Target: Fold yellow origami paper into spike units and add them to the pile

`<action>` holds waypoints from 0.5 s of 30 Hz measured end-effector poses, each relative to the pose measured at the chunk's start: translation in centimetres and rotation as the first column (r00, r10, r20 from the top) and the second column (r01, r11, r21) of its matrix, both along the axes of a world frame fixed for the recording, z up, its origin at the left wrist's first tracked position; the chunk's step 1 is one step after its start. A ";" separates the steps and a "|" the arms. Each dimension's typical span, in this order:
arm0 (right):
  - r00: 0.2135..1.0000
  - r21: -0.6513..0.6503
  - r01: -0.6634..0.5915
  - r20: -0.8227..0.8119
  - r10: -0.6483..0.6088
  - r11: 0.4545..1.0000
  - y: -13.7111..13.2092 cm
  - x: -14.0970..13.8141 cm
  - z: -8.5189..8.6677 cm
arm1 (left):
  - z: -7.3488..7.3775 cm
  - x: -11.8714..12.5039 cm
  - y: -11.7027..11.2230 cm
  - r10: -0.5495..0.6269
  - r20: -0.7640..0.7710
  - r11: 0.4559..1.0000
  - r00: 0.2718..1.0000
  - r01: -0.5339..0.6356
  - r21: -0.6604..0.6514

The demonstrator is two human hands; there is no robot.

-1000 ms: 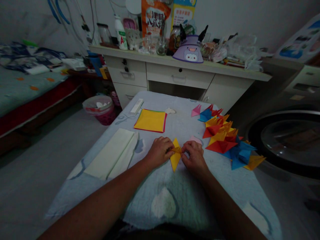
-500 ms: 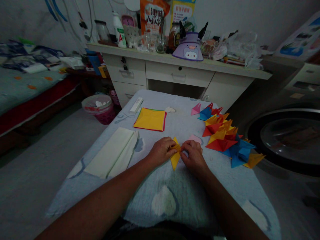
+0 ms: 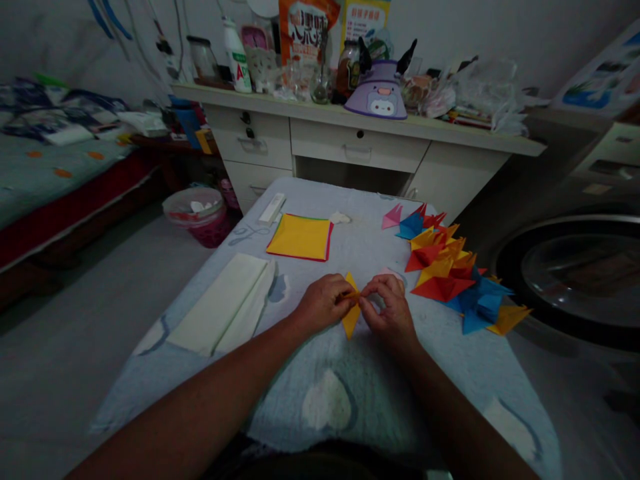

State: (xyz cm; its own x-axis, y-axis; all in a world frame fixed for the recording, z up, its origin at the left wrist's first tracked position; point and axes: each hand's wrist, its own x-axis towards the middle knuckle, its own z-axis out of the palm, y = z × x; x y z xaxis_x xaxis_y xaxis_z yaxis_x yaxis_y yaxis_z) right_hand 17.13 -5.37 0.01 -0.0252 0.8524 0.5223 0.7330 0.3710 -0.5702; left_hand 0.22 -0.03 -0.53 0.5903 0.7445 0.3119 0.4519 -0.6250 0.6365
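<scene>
A folded yellow origami paper [image 3: 352, 321] is between my hands above the cloth-covered table, its pointed ends showing above and below my fingers. My left hand [image 3: 326, 301] grips it from the left, thumb and fingers closed. On the other side, my right hand [image 3: 388, 305] pinches a narrow part of the paper between thumb and fingertips. Beyond my hands lies a stack of square paper sheets [image 3: 301, 237], yellow on top with red edges below. Several folded paper cranes [image 3: 444, 280] in red, yellow, blue and pink stand in a row to the right.
A folded pale cloth or paper [image 3: 220, 303] lies at left on the table [image 3: 327, 407]. A small white box [image 3: 273, 209] and a crumpled white scrap [image 3: 341, 217] are near the far edge. Behind stands a cluttered white cabinet [image 3: 320, 140]; a bin [image 3: 197, 213] is left, a washing machine [image 3: 580, 267] right.
My right hand's fingers have shifted slightly and now pinch a narrow point of the yellow paper. My left hand keeps its hold, almost unmoved.
</scene>
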 end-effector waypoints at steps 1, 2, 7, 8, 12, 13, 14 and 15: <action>1.000 -0.005 0.003 0.001 -0.003 1.000 0.0 0.0 0.0 | 0.0 0.0 0.0 -0.004 0.004 1.000 1.000 0.004 0.004; 1.000 -0.014 0.005 0.004 -0.005 1.000 0.0 -0.1 0.1 | 0.1 0.0 -0.1 -0.008 0.014 1.000 1.000 0.008 0.005; 1.000 -0.053 0.001 0.008 -0.001 0.999 -0.1 -0.2 0.3 | 0.4 0.0 -0.3 -0.012 0.130 1.000 0.991 0.013 -0.009; 1.000 -0.054 -0.002 0.005 0.002 0.999 -0.1 -0.2 0.3 | 0.4 0.0 -0.4 -0.013 0.148 1.000 0.989 0.015 -0.010; 1.000 -0.041 -0.008 -0.018 0.007 0.999 -0.2 -0.3 0.6 | 0.5 0.1 -0.5 -0.012 0.171 1.000 0.985 0.010 0.012; 1.000 -0.035 -0.008 -0.028 0.007 0.999 -0.3 -0.3 0.6 | 0.5 0.1 -0.5 -0.012 0.170 1.000 0.985 0.008 0.025; 0.999 -0.029 -0.009 -0.039 0.008 1.000 -0.3 -0.4 0.7 | 0.4 0.2 -0.5 -0.013 0.165 0.999 0.986 0.006 0.040; 0.999 -0.024 -0.009 -0.049 0.008 1.000 -0.3 -0.4 0.7 | 0.4 0.2 -0.5 -0.015 0.156 0.998 0.988 0.006 0.056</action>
